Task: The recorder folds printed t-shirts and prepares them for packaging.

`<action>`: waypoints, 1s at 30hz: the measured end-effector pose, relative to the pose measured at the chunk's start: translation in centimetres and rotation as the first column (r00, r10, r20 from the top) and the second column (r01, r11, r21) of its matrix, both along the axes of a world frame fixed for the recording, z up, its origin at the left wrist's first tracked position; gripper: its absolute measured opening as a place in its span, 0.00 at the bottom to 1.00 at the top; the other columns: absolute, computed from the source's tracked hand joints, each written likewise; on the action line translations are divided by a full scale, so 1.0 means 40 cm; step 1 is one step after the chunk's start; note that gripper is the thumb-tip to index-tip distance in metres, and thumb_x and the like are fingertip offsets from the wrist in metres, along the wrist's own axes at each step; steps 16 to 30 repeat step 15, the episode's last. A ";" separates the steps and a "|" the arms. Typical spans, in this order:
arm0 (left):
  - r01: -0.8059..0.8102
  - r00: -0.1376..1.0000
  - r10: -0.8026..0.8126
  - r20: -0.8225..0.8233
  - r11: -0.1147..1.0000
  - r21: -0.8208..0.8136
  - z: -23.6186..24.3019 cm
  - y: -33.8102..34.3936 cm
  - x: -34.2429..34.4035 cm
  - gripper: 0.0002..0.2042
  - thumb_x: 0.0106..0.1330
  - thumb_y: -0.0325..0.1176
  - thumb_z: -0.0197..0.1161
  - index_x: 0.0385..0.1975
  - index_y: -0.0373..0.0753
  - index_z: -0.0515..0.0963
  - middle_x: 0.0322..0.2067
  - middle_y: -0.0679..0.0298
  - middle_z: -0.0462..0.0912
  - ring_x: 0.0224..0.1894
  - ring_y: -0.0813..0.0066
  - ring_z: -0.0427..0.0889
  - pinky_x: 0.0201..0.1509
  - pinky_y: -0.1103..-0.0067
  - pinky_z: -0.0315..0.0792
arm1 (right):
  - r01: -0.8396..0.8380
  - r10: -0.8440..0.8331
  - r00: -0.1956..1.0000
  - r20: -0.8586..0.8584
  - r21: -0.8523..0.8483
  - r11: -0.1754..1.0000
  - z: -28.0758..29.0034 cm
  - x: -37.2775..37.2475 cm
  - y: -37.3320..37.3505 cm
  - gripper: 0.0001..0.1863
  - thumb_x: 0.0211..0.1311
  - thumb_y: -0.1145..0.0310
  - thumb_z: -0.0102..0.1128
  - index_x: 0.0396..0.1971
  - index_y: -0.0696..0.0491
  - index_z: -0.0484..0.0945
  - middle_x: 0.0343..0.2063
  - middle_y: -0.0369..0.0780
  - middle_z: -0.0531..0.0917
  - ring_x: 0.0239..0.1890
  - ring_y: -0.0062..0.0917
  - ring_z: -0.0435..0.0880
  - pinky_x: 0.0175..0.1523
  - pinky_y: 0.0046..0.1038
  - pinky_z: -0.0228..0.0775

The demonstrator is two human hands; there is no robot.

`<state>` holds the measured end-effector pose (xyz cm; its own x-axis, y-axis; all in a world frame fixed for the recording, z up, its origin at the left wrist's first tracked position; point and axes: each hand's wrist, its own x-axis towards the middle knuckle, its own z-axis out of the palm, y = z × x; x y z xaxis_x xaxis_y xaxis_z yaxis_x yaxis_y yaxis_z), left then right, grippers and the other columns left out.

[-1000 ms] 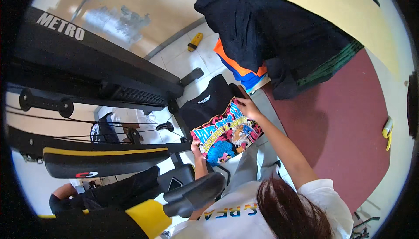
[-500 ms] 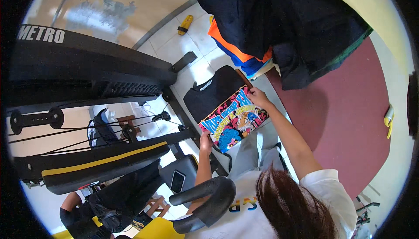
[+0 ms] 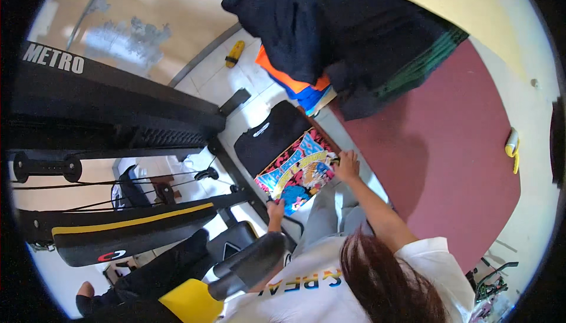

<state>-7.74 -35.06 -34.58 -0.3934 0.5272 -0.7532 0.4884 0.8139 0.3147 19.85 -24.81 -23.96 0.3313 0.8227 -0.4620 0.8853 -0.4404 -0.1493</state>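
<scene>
A black T-shirt [image 3: 289, 161] with a bright multicolour print lies folded flat on a pale surface in front of me, its neckline pointing away. My left hand [image 3: 275, 211] pinches the near left edge of the shirt beside the print. On the opposite side, my right hand [image 3: 348, 166] has its fingers closed on the near right edge. The fingertips of both hands are partly hidden by the cloth. A brown strip [image 3: 324, 134] runs along the shirt's right side.
Black gym equipment [image 3: 118, 105] with cables and a padded bar [image 3: 132, 231] fills the left. Dark garments [image 3: 336, 34] hang over a maroon surface [image 3: 436, 158] at right. A yellow slipper [image 3: 235, 54] lies on the tiles. Another person's black clothing [image 3: 159, 264] shows at lower left.
Both hands have slid nearer to me along the shirt's edges, the right one furthest. The view has shifted slightly, and the person at lower left has changed posture.
</scene>
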 end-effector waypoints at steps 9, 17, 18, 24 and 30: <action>0.057 0.970 -0.041 -0.241 0.996 0.062 0.264 0.049 0.144 0.42 0.41 0.46 0.66 0.59 0.51 0.50 0.53 0.48 0.56 0.55 0.49 0.54 0.58 0.63 0.52 | -0.261 0.286 0.869 -0.403 0.117 0.958 0.195 0.063 -0.161 0.24 0.43 0.64 0.61 0.42 0.56 0.67 0.42 0.47 0.70 0.48 0.40 0.69 0.50 0.39 0.63; 0.328 0.945 -0.206 -0.256 0.587 0.740 0.439 0.144 0.284 0.37 0.44 0.46 0.65 0.56 0.44 0.58 0.53 0.43 0.53 0.56 0.48 0.53 0.57 0.60 0.49 | -0.129 0.236 0.557 -0.797 0.198 0.972 0.347 0.124 -0.190 0.13 0.56 0.65 0.57 0.39 0.55 0.72 0.34 0.39 0.78 0.40 0.24 0.76 0.46 0.27 0.67; 0.328 0.945 -0.206 -0.256 0.587 0.740 0.439 0.144 0.284 0.37 0.44 0.46 0.65 0.56 0.44 0.58 0.53 0.43 0.53 0.56 0.48 0.53 0.57 0.60 0.49 | -0.129 0.236 0.557 -0.797 0.198 0.972 0.347 0.124 -0.190 0.13 0.56 0.65 0.57 0.39 0.55 0.72 0.34 0.39 0.78 0.40 0.24 0.76 0.46 0.27 0.67; 0.328 0.945 -0.206 -0.256 0.587 0.740 0.439 0.144 0.284 0.37 0.44 0.46 0.65 0.56 0.44 0.58 0.53 0.43 0.53 0.56 0.48 0.53 0.57 0.60 0.49 | -0.129 0.236 0.557 -0.797 0.198 0.972 0.347 0.124 -0.190 0.13 0.56 0.65 0.57 0.39 0.55 0.72 0.34 0.39 0.78 0.40 0.24 0.76 0.46 0.27 0.67; 0.328 0.945 -0.206 -0.256 0.587 0.740 0.439 0.144 0.284 0.37 0.44 0.46 0.65 0.56 0.44 0.58 0.53 0.43 0.53 0.56 0.48 0.53 0.57 0.60 0.49 | -0.129 0.236 0.557 -0.797 0.198 0.972 0.347 0.124 -0.190 0.13 0.56 0.65 0.57 0.39 0.55 0.72 0.34 0.39 0.78 0.40 0.24 0.76 0.46 0.27 0.67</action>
